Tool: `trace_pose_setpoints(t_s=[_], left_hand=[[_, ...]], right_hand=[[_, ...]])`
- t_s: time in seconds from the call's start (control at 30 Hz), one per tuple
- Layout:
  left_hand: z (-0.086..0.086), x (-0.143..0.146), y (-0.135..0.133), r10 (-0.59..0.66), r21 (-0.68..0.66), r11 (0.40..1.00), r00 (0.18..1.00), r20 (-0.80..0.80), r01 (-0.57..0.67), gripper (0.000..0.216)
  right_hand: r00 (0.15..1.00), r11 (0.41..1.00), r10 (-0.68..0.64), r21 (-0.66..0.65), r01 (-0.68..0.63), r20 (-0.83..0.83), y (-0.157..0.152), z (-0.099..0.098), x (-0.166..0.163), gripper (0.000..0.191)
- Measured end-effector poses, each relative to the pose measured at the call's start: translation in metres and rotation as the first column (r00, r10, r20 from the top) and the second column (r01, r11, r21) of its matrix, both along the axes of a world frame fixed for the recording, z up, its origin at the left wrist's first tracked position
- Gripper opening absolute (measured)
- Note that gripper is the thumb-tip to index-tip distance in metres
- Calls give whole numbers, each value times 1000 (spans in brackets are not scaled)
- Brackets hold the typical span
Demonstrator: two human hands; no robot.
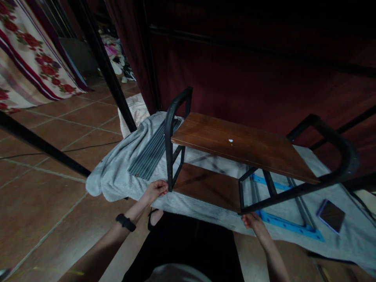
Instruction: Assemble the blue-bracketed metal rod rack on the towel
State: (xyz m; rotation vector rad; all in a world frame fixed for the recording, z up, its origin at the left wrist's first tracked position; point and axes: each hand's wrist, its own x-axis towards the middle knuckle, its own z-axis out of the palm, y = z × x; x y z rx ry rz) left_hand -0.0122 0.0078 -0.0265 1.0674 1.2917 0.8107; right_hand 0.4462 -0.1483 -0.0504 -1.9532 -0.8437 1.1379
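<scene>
A small two-tier shelf (243, 143) with brown wooden boards and a black metal frame stands on a bench covered by a grey blanket (116, 168). Its lower board (205, 188) rests near the blanket, and the right end of the frame flares outward. My left hand (158, 190), fingers pinched together, grips the lower front corner of the left side frame. At the lower right front corner, my right hand (252, 221) is closed with its fingertips against the frame; part of its grip is hidden. A bundle of grey metal rods (151, 150) lies left of the shelf.
Blue strips with grey rods (290, 223) lie right of the shelf, beside a phone (331, 216). Black bed posts (102, 58) slant at the left. A dark red curtain (235, 86) hangs behind. A cable (88, 148) crosses the tiled floor.
</scene>
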Motion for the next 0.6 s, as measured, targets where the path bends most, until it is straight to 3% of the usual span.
trace_pose_setpoints(t_s=[0.27,0.43,0.6], left_hand=[[6,-3,-1,-24,-21,999,1000,1,24,45],[10,-5,2,-28,-102,994,1000,-4,27,46],[9,-5,0,-14,-77,997,1000,-19,13,47]], right_hand=[[998,998,44,-49,-42,35,5,-10,6,38],[996,995,20,97,-28,82,0,-8,-1,37],[998,984,-14,177,2,67,-3,-9,-6,37]])
